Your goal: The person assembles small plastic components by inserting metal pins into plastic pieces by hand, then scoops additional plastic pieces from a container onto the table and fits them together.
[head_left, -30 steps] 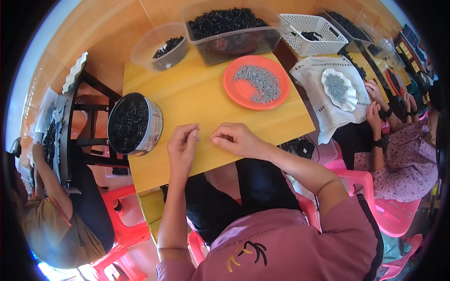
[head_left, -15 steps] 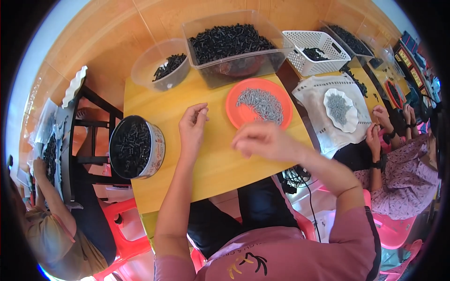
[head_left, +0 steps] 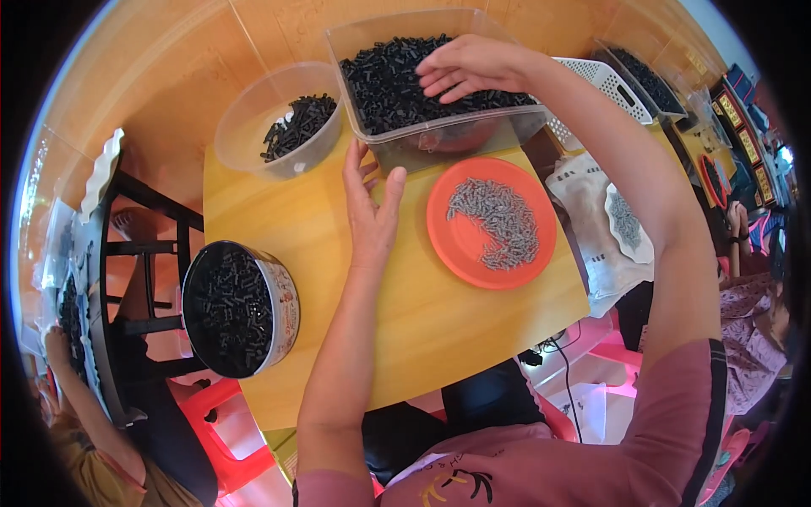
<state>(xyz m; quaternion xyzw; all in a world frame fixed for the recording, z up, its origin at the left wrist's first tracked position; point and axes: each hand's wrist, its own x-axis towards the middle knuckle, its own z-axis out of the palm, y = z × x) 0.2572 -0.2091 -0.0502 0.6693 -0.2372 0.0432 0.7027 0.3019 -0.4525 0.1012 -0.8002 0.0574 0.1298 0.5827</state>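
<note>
My right hand is over a large clear plastic bin heaped with small black tube-like pieces. Its fingers are stretched out, and nothing shows in them. At the bin's near left corner, my left hand stands with thumb and fingers apart, its fingertips close to or touching the wall; I cannot tell which. An orange-red plate lies right of my left hand, in front of the bin. Small grey screws are spread over its middle and right.
A round clear tub with black pieces stands at the back left. A round tin full of them is at the table's left edge. White basket and scalloped dish are at right. People sit on both sides.
My right hand has moved from beside the plate up over the bin. My left hand has shifted forward to the bin's corner, and its fingers have spread. The view has shifted.
</note>
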